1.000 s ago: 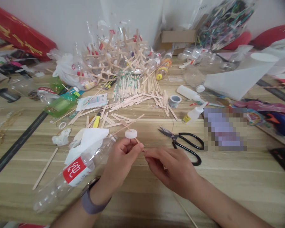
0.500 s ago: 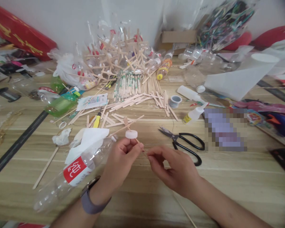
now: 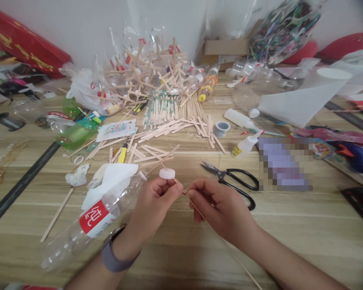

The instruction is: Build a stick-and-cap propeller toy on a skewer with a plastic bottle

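My left hand (image 3: 159,205) is closed in a pinch round a thin wooden skewer (image 3: 234,254), just below a white bottle cap (image 3: 167,173) that sits on it. The skewer slants down to the right, past my right hand (image 3: 219,207), toward the bottom edge. My right fingertips are pinched on the skewer close to my left thumb. A fine wire seems to be at that spot, too thin to make out clearly. Beside my left wrist lies a clear plastic bottle (image 3: 125,201) with a red label. Black-handled scissors (image 3: 230,177) lie open beyond my right hand.
Flat wooden sticks (image 3: 163,131) and a heap of bottles with crossed sticks (image 3: 151,68) fill the back. A wire spool (image 3: 222,129), a glue bottle (image 3: 243,146) and a yellow-handled tool (image 3: 123,154) lie ahead. White paper (image 3: 121,173) sits at left.
My right fingers have closed in nearer to my left thumb, and the skewer's long lower part has swung into view beneath my right hand. The cap has dipped slightly.
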Tool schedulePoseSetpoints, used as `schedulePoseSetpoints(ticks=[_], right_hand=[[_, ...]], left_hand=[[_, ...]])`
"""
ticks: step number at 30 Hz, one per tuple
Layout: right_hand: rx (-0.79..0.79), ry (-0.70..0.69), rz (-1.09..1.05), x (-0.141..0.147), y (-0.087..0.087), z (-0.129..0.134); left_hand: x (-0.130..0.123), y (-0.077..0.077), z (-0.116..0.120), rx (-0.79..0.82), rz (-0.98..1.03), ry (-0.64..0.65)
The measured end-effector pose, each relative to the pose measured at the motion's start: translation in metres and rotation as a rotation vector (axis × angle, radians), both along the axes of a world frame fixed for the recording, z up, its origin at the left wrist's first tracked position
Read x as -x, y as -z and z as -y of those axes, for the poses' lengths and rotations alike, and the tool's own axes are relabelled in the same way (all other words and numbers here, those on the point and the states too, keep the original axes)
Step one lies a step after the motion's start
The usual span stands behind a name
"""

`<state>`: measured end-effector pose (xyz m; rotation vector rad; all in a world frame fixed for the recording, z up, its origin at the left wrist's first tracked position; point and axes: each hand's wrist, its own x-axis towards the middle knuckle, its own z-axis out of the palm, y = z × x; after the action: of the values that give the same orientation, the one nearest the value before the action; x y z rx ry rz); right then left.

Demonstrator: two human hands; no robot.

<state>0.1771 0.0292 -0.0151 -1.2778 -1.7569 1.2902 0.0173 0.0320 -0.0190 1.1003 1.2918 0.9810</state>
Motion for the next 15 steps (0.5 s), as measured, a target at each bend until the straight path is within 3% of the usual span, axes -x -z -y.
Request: schedulePoseSetpoints(ticks=[9, 15], right_hand=[[0.404, 0.016, -0.334, 0.0038, 0.0, -0.0031], [0.679, -0.067, -0.548, -0.0032, -0.0007, -0.01]], left_hand=[[0.0028, 0.0012, -0.0002, -0.012, 0.006, 0.056], [0.0032, 0.0015, -0.0006, -0.055, 0.099, 0.1]])
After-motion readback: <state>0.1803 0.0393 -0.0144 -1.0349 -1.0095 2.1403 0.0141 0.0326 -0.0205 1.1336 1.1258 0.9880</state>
